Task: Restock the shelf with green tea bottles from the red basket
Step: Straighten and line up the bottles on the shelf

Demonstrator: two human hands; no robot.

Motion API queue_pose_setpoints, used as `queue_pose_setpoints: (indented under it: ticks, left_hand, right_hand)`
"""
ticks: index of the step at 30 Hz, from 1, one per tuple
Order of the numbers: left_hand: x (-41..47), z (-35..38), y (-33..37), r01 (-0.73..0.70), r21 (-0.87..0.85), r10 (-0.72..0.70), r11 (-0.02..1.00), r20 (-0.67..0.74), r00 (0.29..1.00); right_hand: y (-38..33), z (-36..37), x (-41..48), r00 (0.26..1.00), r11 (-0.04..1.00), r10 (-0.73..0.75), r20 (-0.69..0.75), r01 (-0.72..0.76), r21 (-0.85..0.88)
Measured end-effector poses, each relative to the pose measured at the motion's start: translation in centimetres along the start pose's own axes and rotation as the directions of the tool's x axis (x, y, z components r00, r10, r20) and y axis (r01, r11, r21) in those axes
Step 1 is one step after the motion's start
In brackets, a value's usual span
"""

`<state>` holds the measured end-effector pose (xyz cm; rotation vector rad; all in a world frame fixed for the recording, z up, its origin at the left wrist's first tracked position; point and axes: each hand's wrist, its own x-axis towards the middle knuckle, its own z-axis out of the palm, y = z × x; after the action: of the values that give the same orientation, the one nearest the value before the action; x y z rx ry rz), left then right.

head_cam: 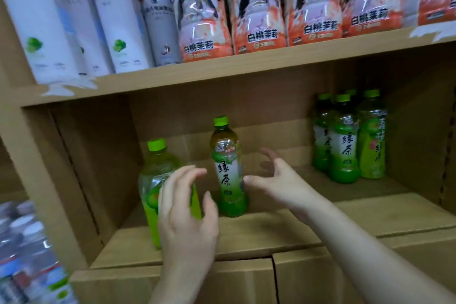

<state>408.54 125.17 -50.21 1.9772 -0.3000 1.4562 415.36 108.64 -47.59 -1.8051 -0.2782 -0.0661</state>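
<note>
Two green tea bottles stand upright on the cardboard shelf. The nearer bottle is at the left, partly hidden by my left hand, whose fingers are spread and relaxed just in front of it without gripping. The second bottle stands in the middle, a little further back. My right hand hovers just right of it, fingers spread, holding nothing. A cluster of several green tea bottles fills the back right corner. The red basket is out of view.
The upper shelf board carries white bottles at left and peach-labelled bottles at right. The cardboard side wall bounds the compartment at left. Blurred water bottles sit lower left.
</note>
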Motion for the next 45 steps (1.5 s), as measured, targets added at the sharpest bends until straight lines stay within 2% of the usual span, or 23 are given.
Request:
queue_pose_setpoints:
  ticks: [3,5,7,9,10,12,15,19,20,21,23,24,25,26,27,28,29,31,32,35,37,41,45]
  left_hand:
    - [0.2,-2.4,-1.4,0.031,0.132,-0.02,0.991,-0.084,0.996]
    - [0.4,-3.2,-3.2,0.144,0.221,-0.129,0.965,-0.081,0.988]
    - [0.2,-3.0,-5.2,0.31,0.217,-0.323,0.926,0.028,0.946]
    - [-0.3,-2.4,-6.9,0.479,0.142,-0.498,0.866,0.164,0.852]
    - [-0.6,-2.3,-7.7,0.526,0.124,-0.54,0.842,0.202,0.817]
    - [-0.8,-2.0,-9.1,0.555,0.123,-0.568,0.822,0.22,0.793]
    - [-0.2,-1.4,-10.5,0.568,0.139,-0.584,0.812,0.231,0.778]
    - [0.8,-0.6,-11.1,0.615,0.169,-0.637,0.77,0.271,0.722]
    - [0.8,-0.6,-10.8,0.587,0.21,-0.624,0.781,0.233,0.746]
    - [0.6,-0.7,-10.0,0.516,0.261,-0.565,0.816,0.169,0.808]
    - [-0.4,-0.6,-7.0,0.281,0.295,-0.3,0.913,0.022,0.954]
    - [-1.1,-0.1,-5.1,0.178,0.254,-0.191,0.951,0.026,0.981]
    - [-1.7,0.6,-3.4,0.118,0.158,-0.137,0.98,0.118,0.984]
    - [-2.2,1.7,-1.9,0.135,0.037,-0.14,0.99,0.262,0.955]
    - [-2.6,2.9,-0.6,0.225,-0.05,-0.183,0.973,0.425,0.886]
    - [-3.1,4.1,0.2,0.311,-0.092,-0.213,0.946,0.545,0.811]
    - [-3.4,5.2,0.8,0.365,-0.091,-0.239,0.927,0.607,0.758]
    - [-3.7,6.9,1.5,0.408,-0.051,-0.294,0.911,0.614,0.733]
    - [-3.6,7.4,1.9,0.414,-0.042,-0.308,0.909,0.601,0.737]
    - [-3.7,9.6,3.3,0.42,-0.026,-0.312,0.907,0.629,0.712]
    - [-3.9,11.9,4.7,0.403,-0.05,-0.274,0.914,0.655,0.704]
    - [-4.5,17.7,7.7,0.418,-0.15,-0.178,0.896,0.74,0.648]
    - [-4.8,22.9,11.1,0.417,-0.179,-0.137,0.891,0.771,0.623]
  right_hand:
    - [-0.4,3.3,1.7,1.0,1.0,-0.02,-0.023,0.019,-0.006]
    - [0.1,5.3,2.9,0.999,0.999,-0.026,-0.035,0.025,-0.032]
    - [1.0,7.0,3.8,0.997,0.998,-0.014,-0.077,0.009,-0.064]
    - [1.7,7.9,4.3,0.99,0.996,0.01,-0.14,-0.022,-0.081]
    - [1.8,8.0,4.3,0.986,0.995,0.014,-0.167,-0.031,-0.1]
    - [1.9,7.8,4.0,0.984,0.987,-0.012,-0.179,-0.017,-0.16]
    - [1.6,6.9,3.0,0.991,0.969,-0.07,-0.117,0.04,-0.243]
    - [1.7,4.8,1.1,0.991,0.965,-0.098,-0.086,0.073,-0.254]
    - [1.8,4.1,0.6,0.991,0.964,-0.092,-0.102,0.063,-0.257]
    - [1.9,3.4,0.1,0.989,0.964,-0.087,-0.122,0.052,-0.261]
    - [2.2,1.8,-0.5,0.986,0.968,-0.071,-0.154,0.03,-0.25]
    - [2.3,1.2,-0.9,0.985,0.972,-0.065,-0.159,0.027,-0.232]
    - [2.5,0.7,-1.1,0.985,0.977,-0.066,-0.157,0.032,-0.21]
    - [2.8,0.2,-1.2,0.987,0.98,-0.066,-0.149,0.037,-0.194]
    - [3.1,-0.1,-1.3,0.989,0.984,-0.069,-0.134,0.046,-0.174]
    - [3.4,-0.5,-1.6,0.992,0.989,-0.067,-0.108,0.052,-0.136]
    - [3.8,-0.8,-1.9,0.995,0.996,-0.065,-0.078,0.059,-0.069]
    - [4.9,-1.8,-2.5,0.996,0.996,-0.069,-0.054,0.072,0.058]
    - [5.3,-2.5,-2.9,0.992,0.993,-0.093,-0.085,0.098,0.06]
    - [6.6,-5.2,-3.8,0.951,0.985,-0.171,-0.259,0.169,-0.032]
    - [7.3,-7.0,-4.4,0.909,0.98,-0.191,-0.37,0.195,-0.027]
    - [8.5,-11.5,-5.4,0.768,0.984,-0.173,-0.617,0.158,-0.079]
    - [9.4,-15.6,-5.8,0.617,0.958,-0.231,-0.752,0.012,-0.285]
